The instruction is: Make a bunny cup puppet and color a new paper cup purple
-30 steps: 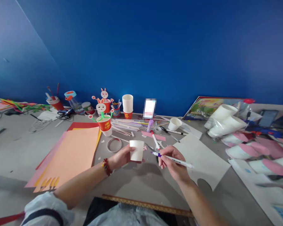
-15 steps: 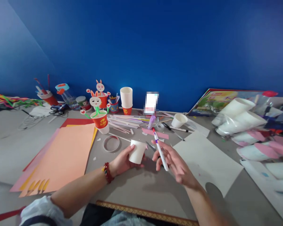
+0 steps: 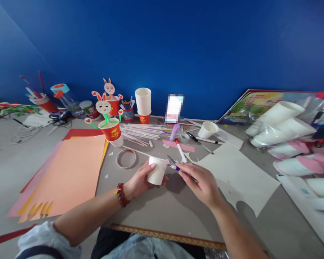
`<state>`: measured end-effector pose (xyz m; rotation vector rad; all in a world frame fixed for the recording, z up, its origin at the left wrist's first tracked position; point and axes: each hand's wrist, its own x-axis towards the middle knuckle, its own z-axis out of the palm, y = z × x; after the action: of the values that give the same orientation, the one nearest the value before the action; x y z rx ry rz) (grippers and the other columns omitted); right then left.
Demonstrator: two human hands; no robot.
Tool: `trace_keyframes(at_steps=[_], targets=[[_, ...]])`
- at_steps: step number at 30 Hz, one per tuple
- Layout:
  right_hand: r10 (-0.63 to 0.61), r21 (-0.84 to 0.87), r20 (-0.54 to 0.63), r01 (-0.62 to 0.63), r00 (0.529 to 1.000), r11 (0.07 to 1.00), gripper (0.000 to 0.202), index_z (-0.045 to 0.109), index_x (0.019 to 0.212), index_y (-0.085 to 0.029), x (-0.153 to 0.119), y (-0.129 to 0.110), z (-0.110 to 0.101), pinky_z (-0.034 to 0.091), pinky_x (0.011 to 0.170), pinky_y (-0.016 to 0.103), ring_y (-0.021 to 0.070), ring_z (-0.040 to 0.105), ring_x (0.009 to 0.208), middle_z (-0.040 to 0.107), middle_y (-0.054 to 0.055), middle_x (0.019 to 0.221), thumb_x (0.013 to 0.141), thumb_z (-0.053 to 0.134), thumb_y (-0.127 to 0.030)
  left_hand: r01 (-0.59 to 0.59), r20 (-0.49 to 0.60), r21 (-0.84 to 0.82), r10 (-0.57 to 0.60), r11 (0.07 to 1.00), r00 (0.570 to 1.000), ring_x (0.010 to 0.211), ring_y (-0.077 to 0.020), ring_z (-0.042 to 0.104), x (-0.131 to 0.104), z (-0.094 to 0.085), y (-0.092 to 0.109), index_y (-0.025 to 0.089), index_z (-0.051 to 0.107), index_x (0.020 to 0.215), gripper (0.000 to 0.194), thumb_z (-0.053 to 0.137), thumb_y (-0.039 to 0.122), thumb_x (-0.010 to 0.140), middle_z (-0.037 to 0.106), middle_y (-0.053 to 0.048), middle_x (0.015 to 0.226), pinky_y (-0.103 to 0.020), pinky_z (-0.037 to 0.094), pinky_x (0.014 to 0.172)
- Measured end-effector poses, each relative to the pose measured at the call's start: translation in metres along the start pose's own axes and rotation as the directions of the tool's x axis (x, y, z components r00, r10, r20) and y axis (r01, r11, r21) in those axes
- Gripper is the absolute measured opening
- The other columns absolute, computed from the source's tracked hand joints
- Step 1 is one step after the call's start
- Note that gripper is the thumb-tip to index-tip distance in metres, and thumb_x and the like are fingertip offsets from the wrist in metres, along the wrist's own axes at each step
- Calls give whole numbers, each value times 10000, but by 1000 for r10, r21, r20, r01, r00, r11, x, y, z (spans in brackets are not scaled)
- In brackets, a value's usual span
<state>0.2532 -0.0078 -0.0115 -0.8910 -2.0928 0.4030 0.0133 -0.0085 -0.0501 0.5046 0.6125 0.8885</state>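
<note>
My left hand (image 3: 140, 180) is wrapped round a white paper cup (image 3: 157, 171), its thumb on the near side and fingertips showing at the right. Just right of the cup, my right hand (image 3: 198, 180) pinches a purple-tipped marker (image 3: 174, 167), the tip pointing left toward the cup. Behind the right hand lies a white marker with a red cap (image 3: 180, 149), and the blades of scissors (image 3: 172, 159) show beside it. A roll of tape (image 3: 126, 158) rests left of the cup.
Stacked coloured paper (image 3: 72, 169) lies left. Rabbit-decorated red cups (image 3: 112, 131), paper straws (image 3: 143, 132) and a tall cup stack (image 3: 143, 102) stand behind. White paper (image 3: 240, 176) and bagged cups (image 3: 283, 129) are at the right, a pixelated phone (image 3: 174, 108) by the wall.
My right hand has turned palm down and its marker now points at the cup. The red-capped marker is seen lying behind the hand. The camera view has tilted slightly.
</note>
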Motion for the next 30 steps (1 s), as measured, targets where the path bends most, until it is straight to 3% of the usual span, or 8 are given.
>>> trace_keyframes(at_steps=[3, 7, 13, 24, 30], targets=[[-54, -58, -7, 53, 999, 997, 411, 623, 1297, -272, 4, -2, 0, 561, 830, 314, 186, 698, 892, 747, 53, 1005, 946, 595, -61, -20, -15, 39, 20, 999, 1000, 830, -259, 726, -2, 1, -1, 185, 558, 1246, 483, 715, 434, 863, 729, -110, 971, -364, 580, 710], [-95, -122, 6, 95, 996, 988, 441, 607, 1328, -265, 5, -2, 3, 559, 834, 341, 196, 695, 886, 749, 57, 1016, 945, 579, -50, -14, -59, 78, 19, 997, 998, 769, -252, 721, -1, 2, -2, 175, 505, 1323, 609, 670, 550, 871, 734, -110, 897, -377, 563, 733], [-78, -211, 15, 79, 997, 974, 427, 605, 1345, -274, 3, 0, 5, 552, 804, 346, 205, 684, 877, 746, 66, 1011, 970, 537, -81, 17, -105, 95, -7, 995, 994, 759, -260, 714, 0, 7, -2, 138, 473, 1357, 734, 662, 624, 841, 741, -133, 869, -349, 533, 718], [-62, -226, 0, 60, 998, 972, 410, 621, 1322, -263, 1, 0, 7, 549, 803, 333, 202, 680, 874, 745, 61, 1000, 964, 544, -77, 45, -168, 125, -24, 991, 985, 738, -258, 721, -2, 10, -1, 144, 448, 1364, 795, 671, 668, 809, 742, -132, 878, -320, 521, 670], [-51, -253, 4, 50, 999, 966, 400, 626, 1317, -273, 1, 0, 8, 550, 786, 327, 201, 679, 865, 747, 58, 990, 974, 534, -89, 6, -114, 149, 12, 989, 993, 743, -248, 716, -1, 8, -3, 156, 457, 1359, 726, 636, 643, 852, 737, -127, 900, -338, 525, 714]])
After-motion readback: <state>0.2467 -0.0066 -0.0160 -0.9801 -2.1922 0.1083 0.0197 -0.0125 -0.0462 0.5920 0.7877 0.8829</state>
